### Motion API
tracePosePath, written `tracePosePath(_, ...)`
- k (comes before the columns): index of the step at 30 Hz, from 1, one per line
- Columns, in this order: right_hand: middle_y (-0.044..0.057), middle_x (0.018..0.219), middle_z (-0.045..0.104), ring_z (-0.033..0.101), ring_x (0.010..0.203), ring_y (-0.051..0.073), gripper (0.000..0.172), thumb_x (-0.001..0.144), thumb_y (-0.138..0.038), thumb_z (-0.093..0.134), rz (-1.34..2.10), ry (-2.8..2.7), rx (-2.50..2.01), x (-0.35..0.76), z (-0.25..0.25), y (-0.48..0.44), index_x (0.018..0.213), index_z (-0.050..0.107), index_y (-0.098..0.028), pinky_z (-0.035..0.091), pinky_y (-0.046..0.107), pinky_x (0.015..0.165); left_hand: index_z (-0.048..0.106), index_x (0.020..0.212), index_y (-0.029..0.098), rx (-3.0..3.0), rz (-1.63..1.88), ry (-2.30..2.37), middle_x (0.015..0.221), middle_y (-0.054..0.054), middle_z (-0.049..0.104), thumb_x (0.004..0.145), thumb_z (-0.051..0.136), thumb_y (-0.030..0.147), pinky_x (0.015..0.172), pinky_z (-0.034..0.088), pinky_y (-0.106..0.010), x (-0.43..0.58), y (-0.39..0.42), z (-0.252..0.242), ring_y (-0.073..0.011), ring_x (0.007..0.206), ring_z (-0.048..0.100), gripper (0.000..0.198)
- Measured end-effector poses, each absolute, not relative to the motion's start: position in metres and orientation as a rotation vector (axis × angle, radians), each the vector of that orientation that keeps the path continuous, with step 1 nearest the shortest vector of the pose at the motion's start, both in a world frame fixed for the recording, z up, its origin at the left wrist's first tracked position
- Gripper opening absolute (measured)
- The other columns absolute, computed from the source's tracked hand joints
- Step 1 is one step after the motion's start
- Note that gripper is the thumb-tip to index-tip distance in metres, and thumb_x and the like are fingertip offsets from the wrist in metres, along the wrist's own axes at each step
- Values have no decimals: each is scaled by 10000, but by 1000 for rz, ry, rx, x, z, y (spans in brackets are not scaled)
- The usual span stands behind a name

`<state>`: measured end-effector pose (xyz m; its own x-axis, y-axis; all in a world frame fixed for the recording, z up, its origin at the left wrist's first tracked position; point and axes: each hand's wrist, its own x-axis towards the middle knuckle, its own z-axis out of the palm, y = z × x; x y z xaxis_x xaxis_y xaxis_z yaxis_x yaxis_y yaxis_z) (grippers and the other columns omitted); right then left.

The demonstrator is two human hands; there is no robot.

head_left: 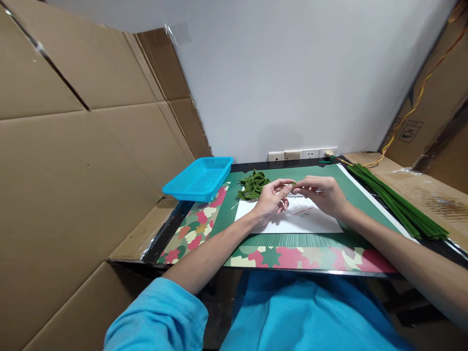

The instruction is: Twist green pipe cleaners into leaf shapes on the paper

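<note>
My left hand (273,200) and my right hand (321,195) meet above a white sheet of paper (292,224). Both pinch a short piece of green pipe cleaner (293,185) between their fingertips; most of it is hidden by the fingers. Just behind my left hand lies a pile of bent green pipe cleaners (255,183), looped and tangled together. A bundle of long straight green pipe cleaners (398,202) rests to the right, past my right forearm. Thin red lines show on the paper under my hands.
A blue plastic basket (200,178) stands at the table's left back corner. Green and camouflage-patterned sheets (270,257) cover the tabletop. Cardboard walls (91,161) rise on the left and right. Wall sockets (302,155) with a plugged-in yellow cable (387,141) sit behind the table.
</note>
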<state>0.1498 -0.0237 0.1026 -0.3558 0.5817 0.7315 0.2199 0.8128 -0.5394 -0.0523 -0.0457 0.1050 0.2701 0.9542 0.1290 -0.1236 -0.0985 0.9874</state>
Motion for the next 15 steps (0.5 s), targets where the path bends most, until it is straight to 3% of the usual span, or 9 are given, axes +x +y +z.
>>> tracePosePath(6, 47, 815, 765, 621, 638, 131, 367, 1032, -523, 690, 375, -1969, -566, 150, 100, -23, 889, 834, -217, 476, 270, 591, 708, 976, 136, 1324, 1181, 898, 751, 19, 662, 807, 842, 627, 353, 305, -191, -53, -44, 103, -44, 421, 537, 536)
tracePosePath(12, 29, 738, 741, 605, 611, 120, 352, 1011, -495, 731, 341, -2005, -531, 150, 97, -20, 831, 812, -204, 470, 261, 602, 713, 1043, 146, 1311, 1170, 920, 855, -3, 699, 833, 816, 622, 338, 297, -189, -54, -43, 102, -41, 419, 552, 530)
tracePosePath(15, 31, 729, 737, 603, 605, 122, 375, 1010, -515, 725, 335, -2021, -541, 149, 95, -20, 824, 808, -200, 472, 268, 606, 707, 981, 134, 1321, 1160, 920, 761, 14, 670, 813, 848, 593, 350, 289, -178, -54, -45, 104, -35, 418, 530, 509)
